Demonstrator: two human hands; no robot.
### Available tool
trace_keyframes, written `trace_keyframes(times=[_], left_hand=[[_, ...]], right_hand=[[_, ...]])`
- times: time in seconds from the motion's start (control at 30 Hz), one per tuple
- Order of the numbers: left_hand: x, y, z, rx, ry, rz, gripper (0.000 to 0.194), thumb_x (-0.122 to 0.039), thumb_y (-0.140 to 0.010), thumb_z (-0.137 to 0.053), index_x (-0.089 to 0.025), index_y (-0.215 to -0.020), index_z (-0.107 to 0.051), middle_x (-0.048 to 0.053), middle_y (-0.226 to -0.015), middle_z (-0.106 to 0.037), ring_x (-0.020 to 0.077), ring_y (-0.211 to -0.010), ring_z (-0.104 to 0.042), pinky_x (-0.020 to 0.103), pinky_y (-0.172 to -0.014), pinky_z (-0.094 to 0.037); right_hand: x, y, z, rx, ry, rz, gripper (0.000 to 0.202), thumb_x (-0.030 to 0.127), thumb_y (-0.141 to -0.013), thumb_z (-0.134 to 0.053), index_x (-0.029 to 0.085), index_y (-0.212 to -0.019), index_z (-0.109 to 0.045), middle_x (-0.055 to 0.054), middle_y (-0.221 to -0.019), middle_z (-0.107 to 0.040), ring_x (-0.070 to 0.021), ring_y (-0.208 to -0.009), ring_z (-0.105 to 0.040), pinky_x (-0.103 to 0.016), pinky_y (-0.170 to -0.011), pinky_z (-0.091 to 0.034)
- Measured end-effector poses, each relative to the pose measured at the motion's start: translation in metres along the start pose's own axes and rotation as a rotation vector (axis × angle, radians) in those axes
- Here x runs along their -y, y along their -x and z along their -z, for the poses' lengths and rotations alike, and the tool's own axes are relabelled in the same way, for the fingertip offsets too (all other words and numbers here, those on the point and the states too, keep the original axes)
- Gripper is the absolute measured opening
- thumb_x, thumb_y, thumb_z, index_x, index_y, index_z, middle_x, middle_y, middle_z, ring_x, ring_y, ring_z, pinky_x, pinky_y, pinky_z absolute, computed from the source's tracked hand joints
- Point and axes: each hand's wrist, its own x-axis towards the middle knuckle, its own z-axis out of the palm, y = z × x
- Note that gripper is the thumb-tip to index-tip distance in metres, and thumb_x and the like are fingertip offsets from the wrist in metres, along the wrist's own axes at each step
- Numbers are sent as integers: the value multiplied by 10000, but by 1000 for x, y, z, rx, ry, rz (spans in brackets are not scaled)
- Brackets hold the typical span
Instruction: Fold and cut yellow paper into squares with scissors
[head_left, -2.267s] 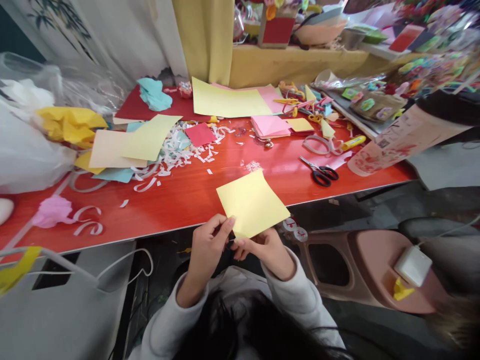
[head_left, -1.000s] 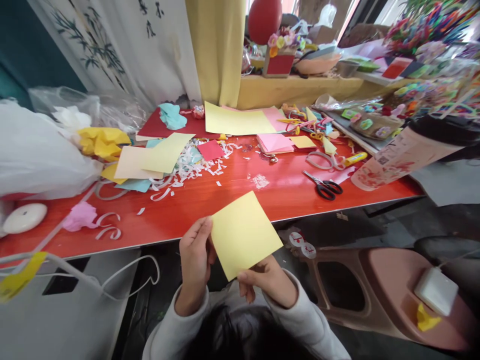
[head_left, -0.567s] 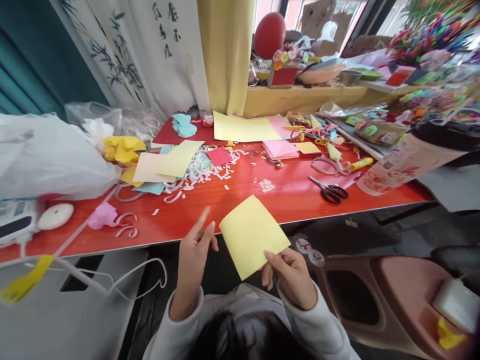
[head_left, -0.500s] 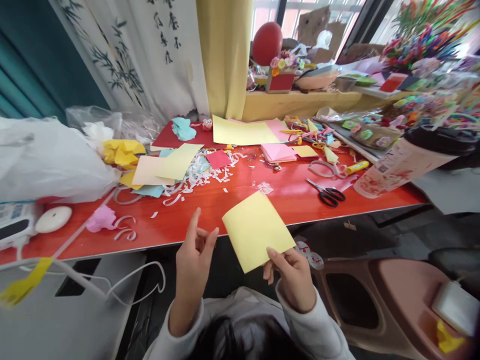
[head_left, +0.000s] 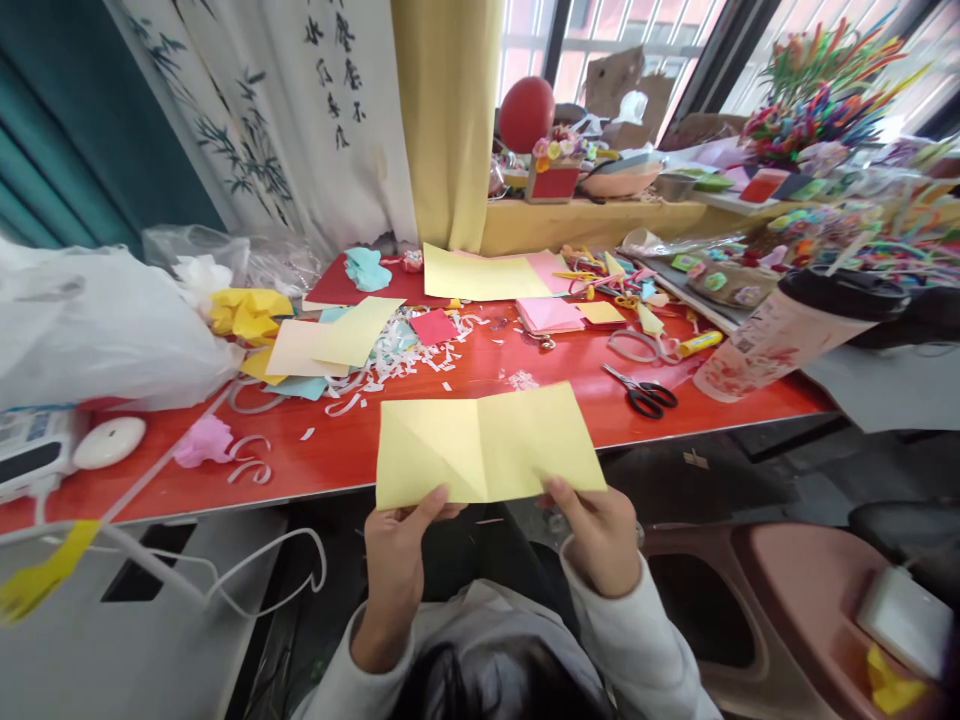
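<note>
A sheet of yellow paper [head_left: 525,440] is spread between my hands at the front edge of the red table. It is a wide strip with an upright crease in the middle and a slanting crease across its left half. My left hand [head_left: 401,545] pinches the lower left edge, thumb on top. My right hand [head_left: 600,535] grips the lower right edge the same way. The fingers beneath the paper are mostly hidden.
Black-handled scissors [head_left: 643,390] lie right of the paper on the red table [head_left: 480,365], near a tall lidded cup [head_left: 780,335]. White paper scraps [head_left: 390,365] and coloured sheets lie behind. A white plastic bag [head_left: 105,330] fills the left; a brown stool [head_left: 795,570] stands below right.
The yellow paper has been opened out from a folded square into a wide creased strip. My left hand, empty before, has taken hold of its left part.
</note>
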Motion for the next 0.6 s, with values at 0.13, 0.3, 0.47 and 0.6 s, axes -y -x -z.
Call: trace_keyframes(times=[0.13,0.3,0.47,0.6], left_hand=[[11,-4,-5,80,200,217,275,-196,-549,-802,-99,-787,-707,67,-746,-737,203,-676,-704,246,-632,-576],[17,-11,3,-28,184,229,259,-278,-611,-772,-74,-744,-687,91,-648,-721,195,-630,-702,222,-592,-571],[19,-8,10,-66,118,57,252,-334,-665,-733,-91,-709,-680,63,-632,-720,193,-633,-701,264,-644,-577],[26,-3,7,57,9,3,335,-437,-728,-647,-105,-708,-679,75,-680,-727,208,-646,-699,306,-668,-569]], right_hand=[[-29,-13,-14,4,-316,-357,384,522,-685,-673,140,-652,-667,-53,-502,-647,-159,-400,-569,-271,-412,-481],[-33,-30,8,23,0,-302,424,559,-752,-582,148,-672,-644,-12,-416,-572,-147,-375,-529,-262,-428,-447],[-60,-91,82,-219,802,16,283,251,-812,-545,121,-1048,-631,-160,-1109,-638,-263,-1022,-584,-378,-873,-449],[-90,-126,121,-2,996,-117,283,210,-720,-638,117,-987,-646,-153,-1001,-655,-270,-912,-613,-387,-792,-473]])
